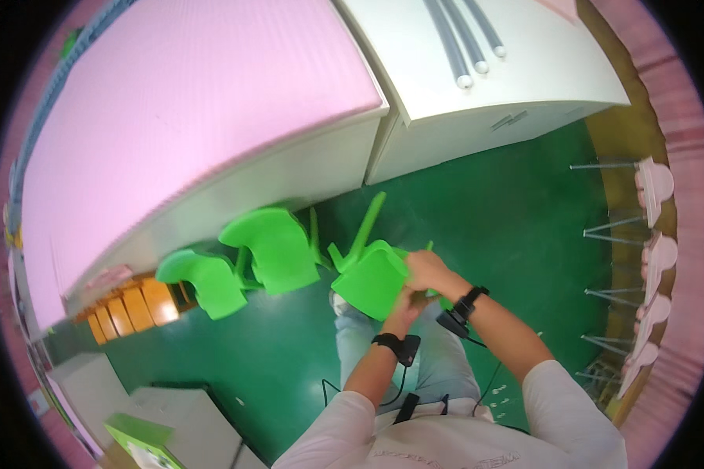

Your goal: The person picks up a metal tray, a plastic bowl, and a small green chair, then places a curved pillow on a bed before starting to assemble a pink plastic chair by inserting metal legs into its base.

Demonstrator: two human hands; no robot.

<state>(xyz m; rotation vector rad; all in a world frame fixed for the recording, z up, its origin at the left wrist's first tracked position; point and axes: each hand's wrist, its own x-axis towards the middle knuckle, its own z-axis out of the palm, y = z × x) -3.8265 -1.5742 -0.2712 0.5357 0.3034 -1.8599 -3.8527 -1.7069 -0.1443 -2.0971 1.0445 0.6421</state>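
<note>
Both hands (418, 285) on tilted green chair (371, 277)

3 green chairs (278, 250), 3 grey tubes (465, 39)

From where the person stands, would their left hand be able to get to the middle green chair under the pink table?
Probably yes. The middle green chair stands just left of the chair that both hands hold, with open floor between. But the left hand is gripping that chair now.

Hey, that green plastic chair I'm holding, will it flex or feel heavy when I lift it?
The green chair looks like one moulded plastic piece, so probably stiff and light. Both hands, left hand and right hand, grip one edge, so it may swing.
</note>
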